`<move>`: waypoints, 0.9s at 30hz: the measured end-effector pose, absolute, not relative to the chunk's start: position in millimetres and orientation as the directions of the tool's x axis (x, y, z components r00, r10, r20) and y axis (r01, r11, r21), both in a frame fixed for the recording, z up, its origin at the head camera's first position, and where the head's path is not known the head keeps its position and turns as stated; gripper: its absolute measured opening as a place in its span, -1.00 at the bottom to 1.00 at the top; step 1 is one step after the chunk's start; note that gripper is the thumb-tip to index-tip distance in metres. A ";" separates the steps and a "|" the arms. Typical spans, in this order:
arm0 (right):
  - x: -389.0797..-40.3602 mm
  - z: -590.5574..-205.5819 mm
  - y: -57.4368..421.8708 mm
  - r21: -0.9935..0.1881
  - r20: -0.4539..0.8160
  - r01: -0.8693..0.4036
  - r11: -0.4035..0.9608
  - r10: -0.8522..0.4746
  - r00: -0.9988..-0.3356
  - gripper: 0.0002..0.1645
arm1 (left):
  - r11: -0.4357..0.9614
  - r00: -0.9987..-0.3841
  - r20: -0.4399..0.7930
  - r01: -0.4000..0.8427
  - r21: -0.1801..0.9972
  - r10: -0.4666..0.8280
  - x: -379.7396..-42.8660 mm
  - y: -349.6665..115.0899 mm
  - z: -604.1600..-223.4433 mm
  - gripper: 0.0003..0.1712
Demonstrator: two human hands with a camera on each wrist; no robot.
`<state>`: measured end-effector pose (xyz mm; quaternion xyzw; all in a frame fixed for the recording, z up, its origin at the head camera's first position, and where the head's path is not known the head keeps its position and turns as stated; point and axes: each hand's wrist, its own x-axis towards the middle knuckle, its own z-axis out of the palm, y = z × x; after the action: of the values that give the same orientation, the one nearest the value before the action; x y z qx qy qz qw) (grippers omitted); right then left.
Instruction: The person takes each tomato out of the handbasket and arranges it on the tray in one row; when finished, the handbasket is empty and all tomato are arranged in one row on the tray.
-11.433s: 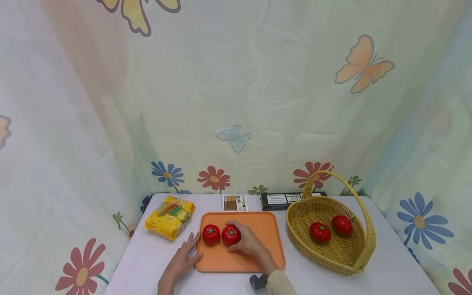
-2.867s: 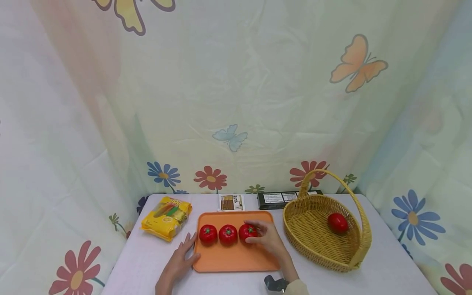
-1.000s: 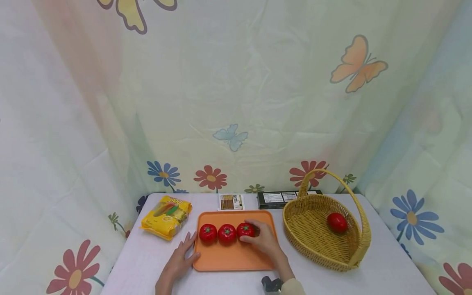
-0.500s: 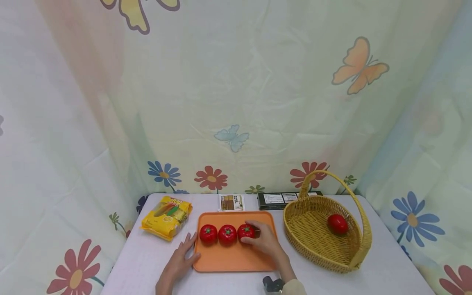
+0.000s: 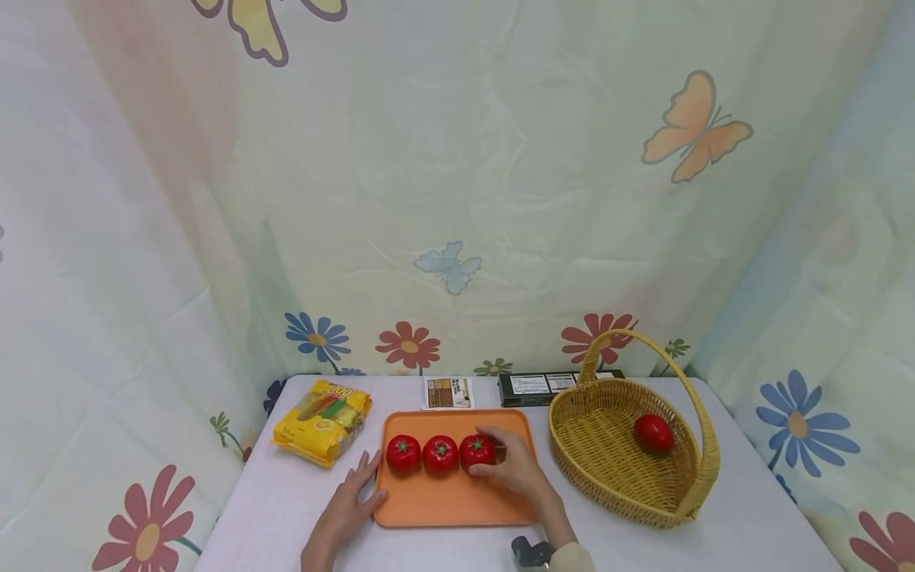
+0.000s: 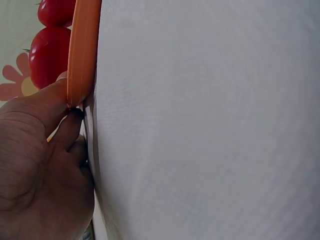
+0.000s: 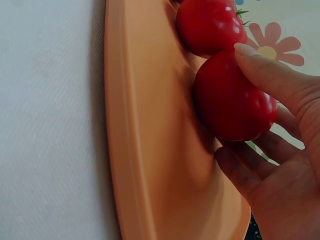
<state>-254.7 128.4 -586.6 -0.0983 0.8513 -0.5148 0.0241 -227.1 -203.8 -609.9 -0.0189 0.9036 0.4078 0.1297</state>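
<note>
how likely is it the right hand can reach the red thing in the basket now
Probably yes, though the right hand holds the rightmost tomato on the tray and would have to let go first. The basket stands to its right, and its handle seems to leave the red thing reachable.

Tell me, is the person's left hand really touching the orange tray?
Touching. The left wrist view shows the left hand at a corner of the orange tray, its thumb over the rim and a fingertip against the edge beneath.
</note>
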 end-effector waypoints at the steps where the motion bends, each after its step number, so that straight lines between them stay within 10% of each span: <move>1: -254.5 -586.9 128.8 -0.881 0.061 -0.145 0.450 -0.195 -0.979 -0.11 | 0.666 -0.966 -0.250 -0.141 0.733 0.071 -226.9 -203.9 -610.3 -0.10; 15: -255.5 -581.0 133.6 -0.882 0.048 -0.120 0.456 -0.165 -0.985 0.00 | 0.672 -0.964 -0.253 -0.138 0.727 0.075 -226.2 -204.3 -610.5 -0.09; 27: -246.5 -501.8 175.5 -0.901 0.247 -0.255 0.351 -0.067 -0.967 -0.41 | 0.662 -0.967 -0.239 -0.125 0.739 0.084 -225.8 -204.9 -607.6 -0.09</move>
<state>-246.5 175.5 -501.8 -0.0985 0.8175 -0.5612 -0.0837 -225.8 -204.9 -607.6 -0.0116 0.9026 0.4112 0.1271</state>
